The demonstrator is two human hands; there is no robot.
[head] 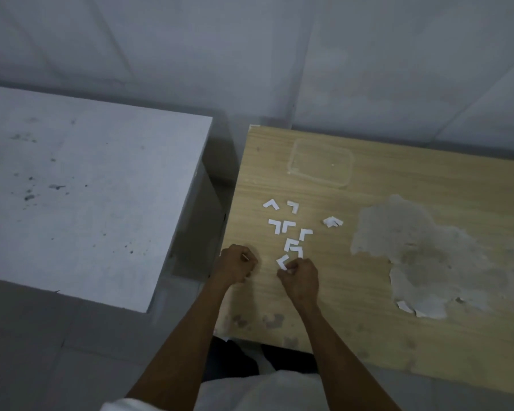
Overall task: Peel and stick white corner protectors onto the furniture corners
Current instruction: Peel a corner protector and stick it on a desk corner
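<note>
Peeling stage, judging by the grip, working low on the wooden table (368,321), near its left edge. Holding the left hand (238,264) and the right hand (300,277) close yet apart, not touching each other. Pinching a small white piece (290,271) at the right fingertips, fingers curled tight around it, probably for picking at a backing with the nails. Curling the left fingers as well, a pale sliver (245,257) showing at the knuckles; not managing to tell whether gripping it or only lying over it. Resting just beside an L-shaped protector (283,261) lying flat on the wood. Having the other corner protectors (288,226) scattered loose just beyond the hands, within easy reach, seemingly for taking one at a time. Setting a crumpled white heap (333,222) off to the right, likely spent backings kept clear of the good pieces. Parking a clear plastic container (321,163) farther back, out of the way. Standing beside a white cabinet (86,188) across a narrow gap on the left — possibly furniture awaiting its corners.
</note>
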